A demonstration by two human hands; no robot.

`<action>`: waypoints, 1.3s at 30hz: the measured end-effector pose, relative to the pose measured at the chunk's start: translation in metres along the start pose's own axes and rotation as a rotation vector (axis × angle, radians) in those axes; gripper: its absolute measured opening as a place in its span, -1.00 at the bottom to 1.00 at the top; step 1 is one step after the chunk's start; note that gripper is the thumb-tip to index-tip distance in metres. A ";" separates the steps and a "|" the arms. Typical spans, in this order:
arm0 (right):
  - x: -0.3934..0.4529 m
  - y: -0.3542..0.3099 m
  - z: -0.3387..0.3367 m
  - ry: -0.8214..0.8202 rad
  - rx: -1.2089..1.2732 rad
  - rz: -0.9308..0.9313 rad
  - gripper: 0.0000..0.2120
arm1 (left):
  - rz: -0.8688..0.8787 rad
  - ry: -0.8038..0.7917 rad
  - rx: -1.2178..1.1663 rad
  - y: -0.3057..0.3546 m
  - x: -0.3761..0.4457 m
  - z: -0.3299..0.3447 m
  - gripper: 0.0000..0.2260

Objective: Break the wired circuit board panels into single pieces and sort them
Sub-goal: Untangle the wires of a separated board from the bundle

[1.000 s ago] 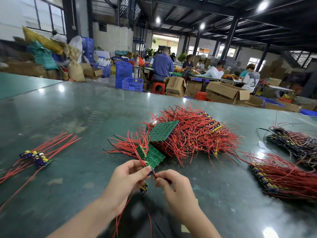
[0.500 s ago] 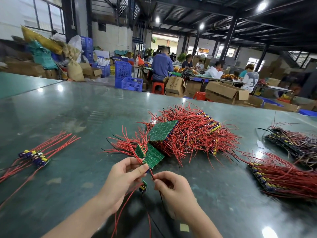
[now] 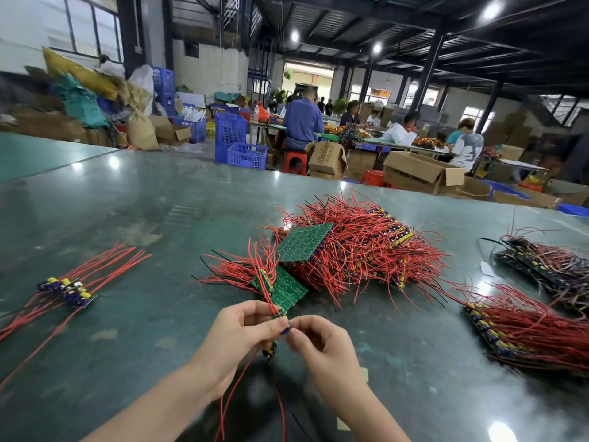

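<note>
Single head-worn wide-angle view, facing forward and down across the green tabletop (image 3: 134,193) from its near edge. Close to both hands at bottom centre; tabletop's far edge crossing mid-frame, workshop hall beyond at a distance. No second view to overlap with.

**Materials and finishes**

Table (image 3: 134,199): smooth, glossy green top, scuffed, mirroring the ceiling lamps.
Panel (image 3: 302,242), on the wire heap (image 3: 366,247) mid-table: matt green board, speckled.
Wires: red, slightly shiny insulation.
Crates (image 3: 232,135), beyond the table: blue lattice plastic.
Boxes (image 3: 417,173), beyond the table: matt brown cardboard.
</note>
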State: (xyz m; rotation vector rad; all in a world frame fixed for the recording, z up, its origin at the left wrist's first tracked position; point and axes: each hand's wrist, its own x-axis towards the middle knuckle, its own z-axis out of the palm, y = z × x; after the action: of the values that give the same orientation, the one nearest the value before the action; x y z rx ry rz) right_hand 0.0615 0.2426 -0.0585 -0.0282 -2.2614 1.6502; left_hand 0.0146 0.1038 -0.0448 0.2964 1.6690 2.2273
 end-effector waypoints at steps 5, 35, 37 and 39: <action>0.000 -0.003 -0.001 -0.030 0.021 0.045 -0.73 | -0.057 0.018 -0.071 0.001 0.005 -0.004 -0.70; 0.001 -0.002 -0.008 -0.041 -0.267 0.030 -0.71 | -0.024 0.019 -0.145 0.002 0.012 -0.011 -0.80; 0.000 -0.002 -0.007 -0.044 -0.308 0.008 -0.71 | -0.010 0.052 -0.092 0.002 0.010 -0.010 -0.76; 0.000 -0.003 -0.007 -0.062 -0.336 0.005 -0.71 | 0.022 0.088 -0.019 0.003 0.010 -0.011 -0.74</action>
State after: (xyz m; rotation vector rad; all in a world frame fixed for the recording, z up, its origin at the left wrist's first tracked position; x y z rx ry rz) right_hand 0.0645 0.2479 -0.0539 -0.0649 -2.5618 1.2706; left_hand 0.0010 0.0975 -0.0453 0.2167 1.6958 2.3016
